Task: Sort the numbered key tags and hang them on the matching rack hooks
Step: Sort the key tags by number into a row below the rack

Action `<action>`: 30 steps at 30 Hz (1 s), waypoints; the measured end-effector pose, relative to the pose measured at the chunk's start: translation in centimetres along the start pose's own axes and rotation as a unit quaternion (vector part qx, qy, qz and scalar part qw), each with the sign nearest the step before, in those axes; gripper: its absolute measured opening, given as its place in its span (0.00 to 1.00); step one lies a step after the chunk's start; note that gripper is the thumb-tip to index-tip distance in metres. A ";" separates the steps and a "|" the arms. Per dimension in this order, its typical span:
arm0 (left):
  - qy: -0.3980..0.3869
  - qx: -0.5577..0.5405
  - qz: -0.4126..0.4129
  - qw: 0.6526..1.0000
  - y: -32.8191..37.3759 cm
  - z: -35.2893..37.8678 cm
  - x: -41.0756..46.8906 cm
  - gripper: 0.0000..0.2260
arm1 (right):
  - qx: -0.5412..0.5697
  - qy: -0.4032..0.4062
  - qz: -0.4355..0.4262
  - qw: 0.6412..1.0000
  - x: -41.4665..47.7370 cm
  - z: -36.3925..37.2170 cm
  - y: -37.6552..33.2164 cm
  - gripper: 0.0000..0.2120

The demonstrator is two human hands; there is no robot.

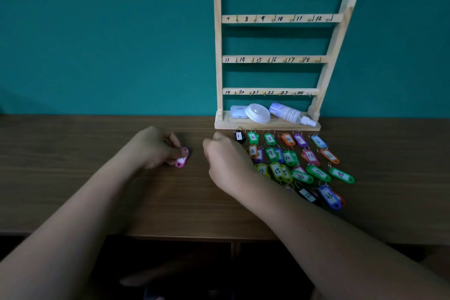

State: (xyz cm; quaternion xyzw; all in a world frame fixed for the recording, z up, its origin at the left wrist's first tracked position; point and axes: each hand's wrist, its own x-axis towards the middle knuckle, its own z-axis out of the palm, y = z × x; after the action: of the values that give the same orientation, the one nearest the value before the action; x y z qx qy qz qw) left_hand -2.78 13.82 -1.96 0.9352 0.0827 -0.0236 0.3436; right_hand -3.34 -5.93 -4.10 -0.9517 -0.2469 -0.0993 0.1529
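The left hand point(155, 147) is closed around a pink key tag point(182, 158). It holds the tag low over the wooden counter point(60, 153), well to the left of the other tags, and the number on the white label cannot be read.

The right hand point(226, 161) is over the left edge of the sorted key tags point(289, 157), with its back turned to the camera. The fingers bend downward and are hidden, so I cannot tell if they hold something.

The tags lie on the counter in rows just in front of the rack point(341, 31). The first row shows 1 to 6, with the black tag 1 point(238, 136) near the right hand. The next rows show 8 to 12, then 14 to 18, then 22 and 23.

The wooden rack stands against the teal wall point(109, 31), with four bars numbered 1 to 24. On its base lie a white case point(239, 111), a round white lid point(257, 112) and a spray bottle point(292, 113) on its side.
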 end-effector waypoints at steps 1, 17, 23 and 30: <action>-0.010 -0.011 -0.002 1.000 0.3 0.2 -0.1 0.09 | 0.018 0.001 0.017 1.000 0.1 -0.1 0.2 0.08; -0.041 -0.255 -0.027 0.966 3.3 3.0 -0.8 0.11 | 0.245 0.021 0.142 0.959 1.6 -1.1 4.1 0.05; -0.025 -0.360 -0.019 0.933 4.7 3.8 -0.8 0.11 | 0.402 0.019 0.146 0.904 0.8 -2.3 5.0 0.02; -0.023 -0.394 0.013 0.919 6.6 5.1 -1.1 0.12 | 0.365 0.049 0.126 0.921 -0.5 -3.8 6.9 0.03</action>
State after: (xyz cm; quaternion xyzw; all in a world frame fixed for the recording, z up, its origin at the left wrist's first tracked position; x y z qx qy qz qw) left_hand -2.66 5.39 -1.55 0.7240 0.0649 -0.0063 0.6867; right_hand -0.71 -13.18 -2.30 -0.8470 -0.1367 -0.0283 0.5129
